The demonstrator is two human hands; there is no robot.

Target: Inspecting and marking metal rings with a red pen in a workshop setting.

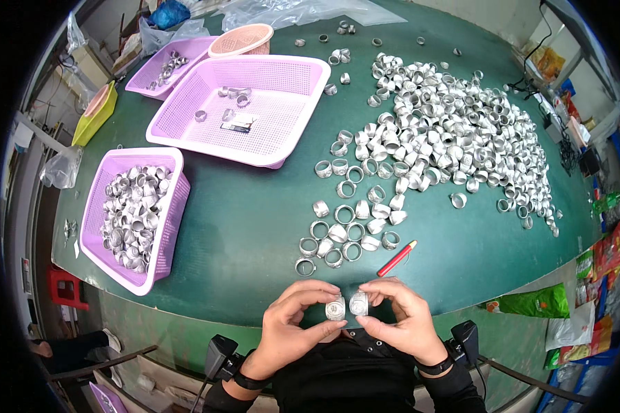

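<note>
Just over the table's near edge, my left hand (293, 316) pinches a silver metal ring (335, 309) between thumb and fingertips. My right hand (405, 318) grips a second silver ring (359, 303) the same way. The two rings are side by side with a narrow gap, their patterned faces turned toward me. Beyond my hands lie several loose rings (333, 258), some on end and some on their sides. A red pen (397, 258) rests on the table above my right hand. A large heap of similar rings (448, 131) spreads over the right side.
On the left, a purple basket (177, 206) holds many rings. Behind it a larger lilac basket (303, 113) contains several rings, with another purple basket (139, 77) and a pink round basket (241, 43) beyond. Clear plastic sheeting (310, 9) covers the far edge of the green table (234, 227).
</note>
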